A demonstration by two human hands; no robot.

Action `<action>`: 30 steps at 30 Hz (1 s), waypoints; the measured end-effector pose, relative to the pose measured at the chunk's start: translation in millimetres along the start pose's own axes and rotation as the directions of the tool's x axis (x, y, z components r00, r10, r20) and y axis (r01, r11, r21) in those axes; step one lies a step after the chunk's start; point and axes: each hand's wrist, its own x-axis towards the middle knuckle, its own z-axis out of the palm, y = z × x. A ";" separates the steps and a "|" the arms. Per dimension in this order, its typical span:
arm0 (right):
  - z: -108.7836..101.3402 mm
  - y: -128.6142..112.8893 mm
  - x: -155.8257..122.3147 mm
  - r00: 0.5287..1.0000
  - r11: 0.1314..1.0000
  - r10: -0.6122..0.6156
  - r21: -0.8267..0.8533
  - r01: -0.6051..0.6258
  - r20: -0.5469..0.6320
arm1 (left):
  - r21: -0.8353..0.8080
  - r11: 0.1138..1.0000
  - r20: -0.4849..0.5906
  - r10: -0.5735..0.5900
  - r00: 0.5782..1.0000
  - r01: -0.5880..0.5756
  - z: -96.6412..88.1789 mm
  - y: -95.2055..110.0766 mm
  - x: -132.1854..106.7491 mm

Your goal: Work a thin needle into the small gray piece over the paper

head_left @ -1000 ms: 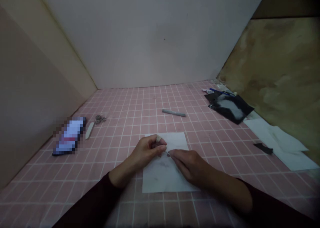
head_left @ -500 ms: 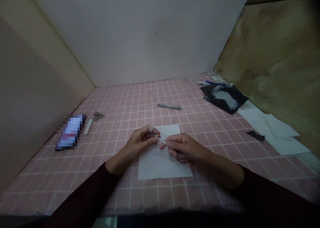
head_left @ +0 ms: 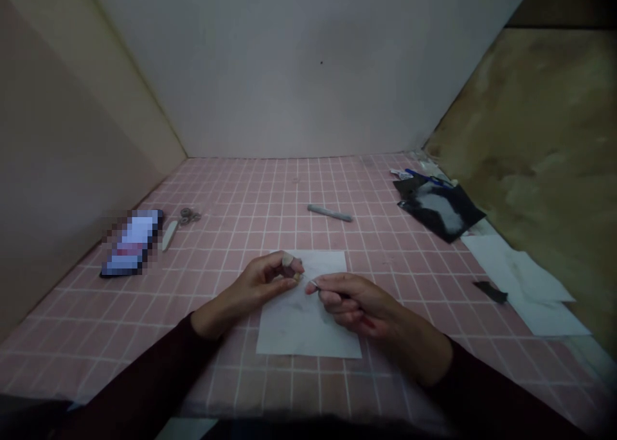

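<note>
Over a white paper sheet (head_left: 308, 337), my left hand (head_left: 260, 281) pinches a small yellowish piece (head_left: 298, 277) between thumb and fingers. The piece is too small to name, and a pale wrap covers one finger of that hand. My right hand (head_left: 359, 302) is just to the right, its fingers curled. Between its thumb and index finger shows a thin whitish strip (head_left: 314, 285), of which most is hidden. A narrow gap separates the fingertips of the two hands.
A grey rod (head_left: 330, 213) lies beyond the paper. At left are a phone (head_left: 132, 244), a pale flat stick (head_left: 169, 236) and small grey rings (head_left: 187, 216). Along the right wall lie a black sheet with white dust (head_left: 441, 209), papers (head_left: 544, 305) and a dark scrap (head_left: 490, 291).
My right hand has drawn slightly away from the left, and the whitish strip shows less between them. The camera view has shifted a little.
</note>
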 end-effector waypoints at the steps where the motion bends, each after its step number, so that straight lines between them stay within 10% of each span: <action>1: -1.2 -0.2 0.7 1.000 1.000 0.001 0.007 -0.001 0.007 | 0.001 1.000 -0.001 -0.001 1.000 0.001 0.1 1.6 0.0; 6: -2.0 10.0 1.1 0.987 0.884 -0.162 -0.442 0.150 0.011 | -0.135 0.988 0.012 -0.081 0.997 0.082 3.0 8.0 -0.1; 10: 2.3 22.1 -1.6 0.837 0.233 -0.515 -0.909 0.346 0.187 | -0.189 0.968 0.054 -0.155 0.986 0.163 4.8 0.9 2.5; 12: 4.9 25.2 -2.8 0.808 0.082 -0.538 -0.940 0.332 0.239 | -0.166 0.963 0.061 -0.203 0.977 0.211 5.1 -3.2 4.2; 15: 6.3 23.0 -2.7 0.851 0.250 -0.507 -0.923 0.294 0.134 | -0.169 0.959 0.065 -0.220 0.973 0.228 4.3 -4.6 5.4; 18: 3.1 15.5 -0.9 0.967 0.760 -0.245 -0.634 0.147 -0.070 | -0.151 0.974 0.100 -0.154 0.983 0.168 2.0 -2.4 5.1; 20: 0.0 10.9 0.2 0.991 0.934 -0.083 -0.355 0.040 -0.108 | -0.069 0.992 0.088 -0.104 0.991 0.110 0.5 -0.7 4.6; 25: -4.5 10.1 2.3 0.994 0.990 -0.038 -0.140 0.024 -0.098 | -0.072 0.995 0.079 -0.058 0.995 0.064 1.8 3.8 3.4; 30: -2.1 19.6 3.4 0.956 0.731 -0.294 -0.643 0.229 0.007 | -0.243 0.962 0.035 -0.120 0.992 0.125 5.9 2.3 4.8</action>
